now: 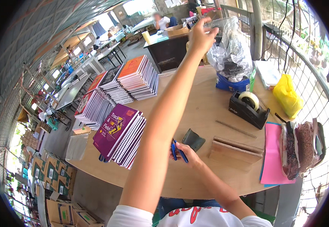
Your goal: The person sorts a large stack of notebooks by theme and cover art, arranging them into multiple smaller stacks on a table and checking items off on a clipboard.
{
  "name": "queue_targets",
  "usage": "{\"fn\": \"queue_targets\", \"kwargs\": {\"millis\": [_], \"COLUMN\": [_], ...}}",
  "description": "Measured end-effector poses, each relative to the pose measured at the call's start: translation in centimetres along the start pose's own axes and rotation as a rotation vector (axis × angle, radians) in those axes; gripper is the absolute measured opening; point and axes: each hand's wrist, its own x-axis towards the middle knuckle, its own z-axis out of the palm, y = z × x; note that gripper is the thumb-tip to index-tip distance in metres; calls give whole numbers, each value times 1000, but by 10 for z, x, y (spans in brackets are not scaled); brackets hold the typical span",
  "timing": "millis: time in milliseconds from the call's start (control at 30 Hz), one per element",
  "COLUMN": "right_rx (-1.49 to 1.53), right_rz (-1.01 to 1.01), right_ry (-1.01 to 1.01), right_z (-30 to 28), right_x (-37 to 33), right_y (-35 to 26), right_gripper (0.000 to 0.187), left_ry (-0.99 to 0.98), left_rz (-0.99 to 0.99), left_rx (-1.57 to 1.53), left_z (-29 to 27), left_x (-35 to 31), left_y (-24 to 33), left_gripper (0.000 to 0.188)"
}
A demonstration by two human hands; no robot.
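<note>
My left arm stretches far across the table. At its end my left hand (203, 37) has its fingers curled at the edge of a clear plastic bag (230, 45), which rises out of a blue and green container (230, 82). Close to my body, my right hand (189, 154) is closed around a tool with two blue handles (180, 152), like pliers; my left forearm hides its working end. Just beyond the right hand lies a dark grey-green flat piece (193, 140). A pile of purple spiral-bound books (119, 132) sits left of my left forearm.
Stacks of orange and dark books (136, 73) stand at the far left. To the right are a tape dispenser (249, 108), a metal coil (235, 129), a wooden block (237, 149), pink sheets (274, 155), a patterned pouch (304, 147) and a yellow bag (286, 96). Cartons (52, 172) stand beside the table.
</note>
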Motion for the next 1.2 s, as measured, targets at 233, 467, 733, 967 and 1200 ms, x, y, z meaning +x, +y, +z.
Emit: {"fn": "queue_targets", "kwargs": {"millis": [233,467,733,967,1200], "right_rx": [-208,-1151,-1386,-1365,-596], "right_rz": [-253,-752,-1018,-1078,-172], "right_ry": [157,92,166,184,-88], "right_z": [10,113,165,163,162], "right_x": [-1,-18,9,16,22], "right_y": [3,17,44,53,45], "right_gripper": [42,47,47,46,34], "left_ry": [-30,86,4,13,15], "left_rz": [298,-121,-422,-429,-433], "left_rx": [535,826,1064,1071,1062], "left_z": [-83,-291,-328,-329,-325], "left_x": [-103,-307,-379,-380,-379], "left_y": [54,64,12,11,12], "left_gripper": [65,31,47,46,45]}}
